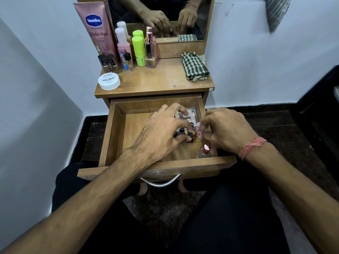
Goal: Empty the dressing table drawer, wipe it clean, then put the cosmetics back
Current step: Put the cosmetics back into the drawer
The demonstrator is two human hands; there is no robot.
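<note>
Sitting pulled open in the middle of the frame, the drawer (pixel 117 132) has both hands down inside it, over toward its right half. The left hand (pixel 161 132) has its fingers curled around a little cluster of small dark nail polish bottles (pixel 185 133), thumb underneath, index finger stretched toward a clear plastic case (pixel 190 114) sitting in the drawer's upper right corner. The right hand (pixel 225 131) is pinching a small pink-capped bottle (pixel 200 134) with its fingertips, right beside the left hand's bunch. One more small pink-topped bottle (pixel 206 148) sits just below that, near the drawer's front wall.

Above the drawer, on the table top (pixel 161 79), there's a bunch of stuff lined up at upper left: a tall pink Vaseline tube (pixel 97 28), a couple of pink spray bottles, a neon green bottle (pixel 138 50), some nail polishes, and a white nail polish remover tub (pixel 109 81). A checked cloth (pixel 194 66) lies crumpled on the right side of the top. The mirror (pixel 165 17) at top centre reflects both hands.
</note>
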